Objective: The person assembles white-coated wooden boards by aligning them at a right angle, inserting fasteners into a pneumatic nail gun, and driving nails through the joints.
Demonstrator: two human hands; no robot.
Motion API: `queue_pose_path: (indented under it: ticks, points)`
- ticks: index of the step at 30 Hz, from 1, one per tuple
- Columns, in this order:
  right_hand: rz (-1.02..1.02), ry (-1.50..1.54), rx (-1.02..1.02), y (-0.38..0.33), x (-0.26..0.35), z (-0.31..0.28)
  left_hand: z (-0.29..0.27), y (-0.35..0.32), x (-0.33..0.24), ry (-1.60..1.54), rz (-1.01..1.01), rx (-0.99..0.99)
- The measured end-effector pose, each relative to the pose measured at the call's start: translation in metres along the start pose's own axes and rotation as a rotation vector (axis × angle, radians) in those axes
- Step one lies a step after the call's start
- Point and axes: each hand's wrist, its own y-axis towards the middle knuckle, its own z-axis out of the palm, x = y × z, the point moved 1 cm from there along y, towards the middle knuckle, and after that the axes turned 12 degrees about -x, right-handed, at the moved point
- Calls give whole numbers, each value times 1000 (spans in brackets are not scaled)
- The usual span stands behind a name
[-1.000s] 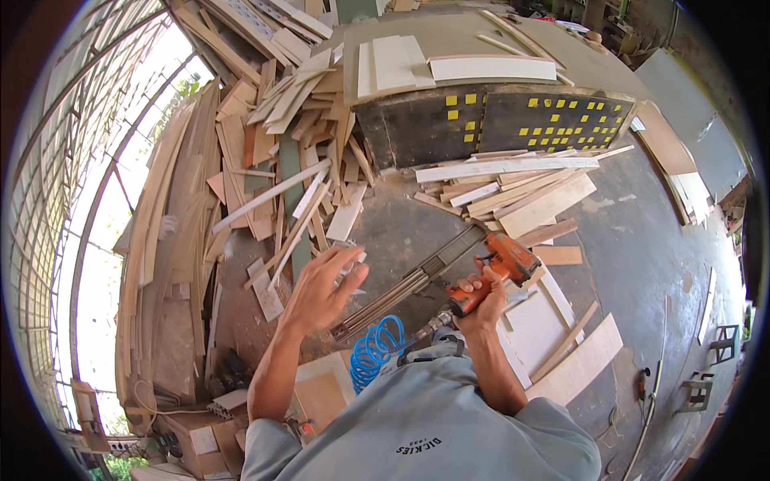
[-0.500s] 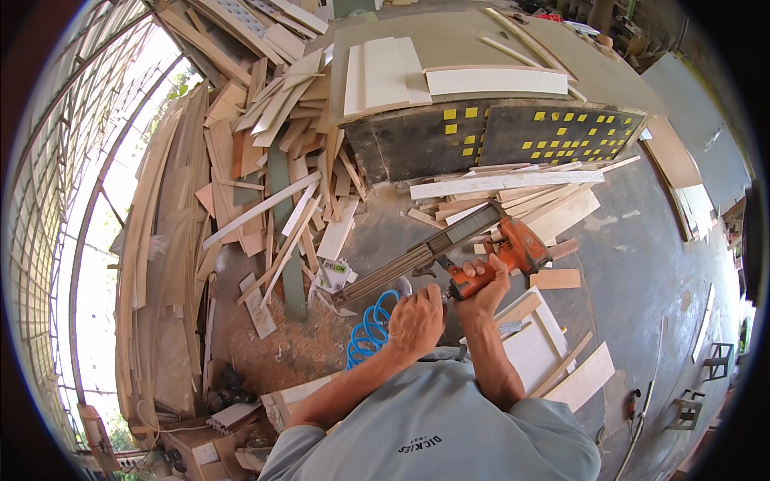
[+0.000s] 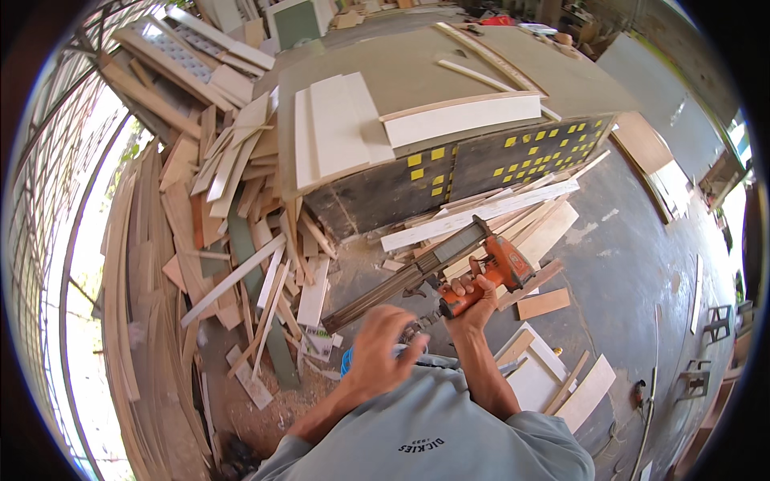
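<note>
My right hand (image 3: 473,298) is closed around the grip of an orange nail gun (image 3: 508,263), held up in front of my chest. Its long brown magazine (image 3: 401,279) slants down to the left. Beside the metal air coupling (image 3: 423,324) at the end of the grip is my left hand (image 3: 378,353), its fingers smeared by motion. Whether they touch the coupling cannot be made out. A blue coiled air hose (image 3: 346,362) shows only in part behind the left hand.
Beyond the gun stands a large worktable (image 3: 353,204) bearing white boards (image 3: 335,128). Scrap strips (image 3: 481,210) lie along its foot. Long planks (image 3: 132,280) and heaped offcuts (image 3: 241,160) crowd the left. A white panel (image 3: 531,370) lies at lower right.
My left hand has moved left and down, and its fingers have blurred. More of the coupling shows, less of the blue hose. The right hand keeps its hold on the nail gun. The view has shifted.
</note>
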Motion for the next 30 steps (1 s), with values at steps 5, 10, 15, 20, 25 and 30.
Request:
queue_pose_path:
  ticks: [5, 10, 15, 20, 25, 30]
  points:
    - [43, 38, -60, 27, -19, 33, -41, 42, 124, -155, -556, -347]
    - [50, -25, -131, 49, -30, 59, -29, 61, 192, -674, -1029, -78]
    - [101, -19, -116, 74, -32, 76, -10, 88, 195, -666, -1003, -114]
    - [191, -56, -126, 98, -33, 94, 8, 110, 191, -615, -972, -158]
    - [242, -85, -58, 134, -19, 110, 29, 130, 189, -669, -1038, -246]
    - [238, -120, -58, 162, 6, 136, 60, 156, 191, -763, -1002, -448]
